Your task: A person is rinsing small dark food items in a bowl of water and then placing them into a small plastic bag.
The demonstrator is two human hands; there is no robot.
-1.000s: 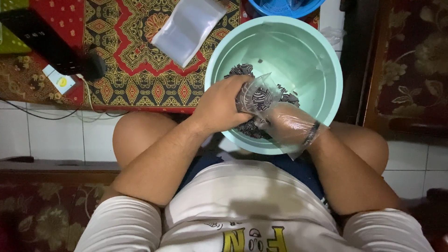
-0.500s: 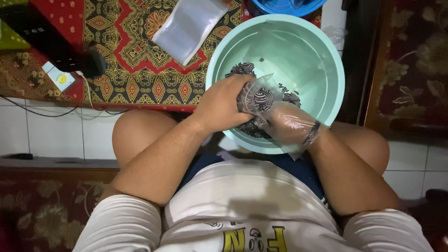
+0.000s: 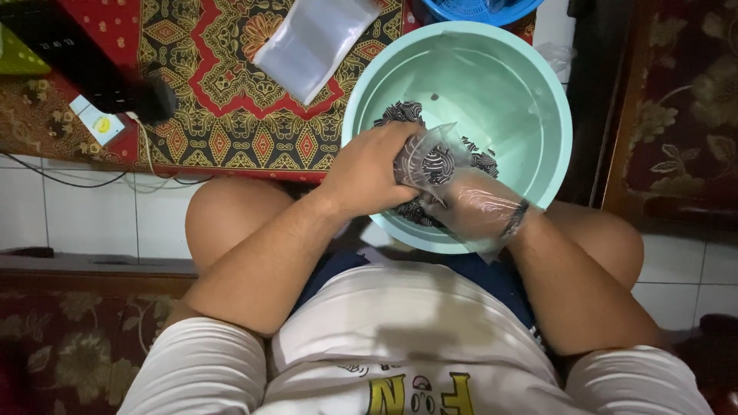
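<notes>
A pale green plastic basin [image 3: 500, 69] rests on the floor between my knees and holds dark, black-and-white patterned pieces [image 3: 403, 113]. My left hand [image 3: 365, 173] grips a clear plastic bag [image 3: 430, 157] stuffed with the same dark pieces, at the basin's near rim. My right hand [image 3: 480, 207] wears a thin clear plastic glove and closes on the bag from the right. Both hands touch over the basin's near edge.
A patterned red and gold cloth [image 3: 223, 84] covers the floor ahead, with a stack of clear plastic bags [image 3: 311, 42] on it. A black device [image 3: 84, 61] and a cable lie at the left. A blue basket [image 3: 480, 9] sits beyond the basin.
The hands stay together on the bag; only slight finger shifts show.
</notes>
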